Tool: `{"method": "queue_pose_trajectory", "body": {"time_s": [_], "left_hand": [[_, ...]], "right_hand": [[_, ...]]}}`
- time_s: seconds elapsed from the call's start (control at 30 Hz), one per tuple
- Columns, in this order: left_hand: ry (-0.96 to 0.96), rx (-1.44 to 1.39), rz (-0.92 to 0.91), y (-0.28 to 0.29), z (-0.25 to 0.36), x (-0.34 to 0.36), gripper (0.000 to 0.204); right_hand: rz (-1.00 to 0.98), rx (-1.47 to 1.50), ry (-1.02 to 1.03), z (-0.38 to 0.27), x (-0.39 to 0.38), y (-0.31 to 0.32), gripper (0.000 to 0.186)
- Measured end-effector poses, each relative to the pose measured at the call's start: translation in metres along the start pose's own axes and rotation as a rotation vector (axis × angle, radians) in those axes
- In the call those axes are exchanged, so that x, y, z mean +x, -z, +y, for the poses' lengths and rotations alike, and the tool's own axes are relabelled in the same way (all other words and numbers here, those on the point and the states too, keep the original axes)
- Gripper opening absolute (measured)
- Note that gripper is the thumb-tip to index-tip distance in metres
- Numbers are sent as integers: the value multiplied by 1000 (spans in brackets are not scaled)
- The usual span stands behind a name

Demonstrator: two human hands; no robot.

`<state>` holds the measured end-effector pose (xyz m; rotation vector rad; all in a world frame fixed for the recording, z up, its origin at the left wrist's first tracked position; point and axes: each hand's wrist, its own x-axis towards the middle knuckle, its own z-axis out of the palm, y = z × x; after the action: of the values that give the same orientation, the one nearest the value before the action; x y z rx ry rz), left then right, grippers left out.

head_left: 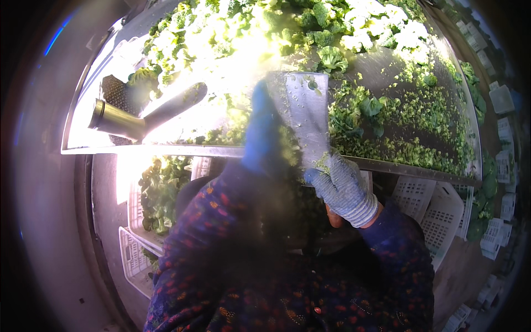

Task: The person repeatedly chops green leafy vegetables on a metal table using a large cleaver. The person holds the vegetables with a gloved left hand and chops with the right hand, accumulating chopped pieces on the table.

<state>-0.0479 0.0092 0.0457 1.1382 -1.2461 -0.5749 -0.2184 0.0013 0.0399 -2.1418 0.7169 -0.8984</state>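
Cleaver point(312, 119): broad metal blade, the landmark for all places below; flecked with green bits, its wide end pointing away from the person; whether it touches the desk cannot be told.
Right hand point(345, 188): in a pale knit glove, at the cleaver's near end; closed around its grip, with a brown handle end point(334, 217) showing beneath.
Left hand point(261, 130): in a blue glove, just left of the cleaver's blade; blurred by glare, so whether it is open or gripping cannot be told.
Broccoli florets point(381, 25): heaped beyond the cleaver, partly washed out by light.
Chopped green bits point(412, 119): scattered to the right of the cleaver, with a leaf point(370, 106) among them.
Desk point(381, 65): metal-rimmed, extending beyond the cleaver and to both sides.
Metal cylinder point(123, 123): lying well left of the cleaver, with a dark shaft point(180, 102).
Crates point(442, 213): white, perforated, lower than the cleaver on either side.
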Motion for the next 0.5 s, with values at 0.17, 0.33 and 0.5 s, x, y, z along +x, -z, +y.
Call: {"method": "queue_pose_trajectory", "body": {"time_s": [0.17,0.33,0.5], "left_hand": [[130,-226,-12,3,-4,4,52],[417,-759,51,21,-13,19,47],[507,-997,-38,37,-24,25,43]], "right_hand": [[-226,481,-509,-5,6,14,38],[-427,576,-674,-2,11,38,46],[-81,-36,16,-3,5,36,29]]}}
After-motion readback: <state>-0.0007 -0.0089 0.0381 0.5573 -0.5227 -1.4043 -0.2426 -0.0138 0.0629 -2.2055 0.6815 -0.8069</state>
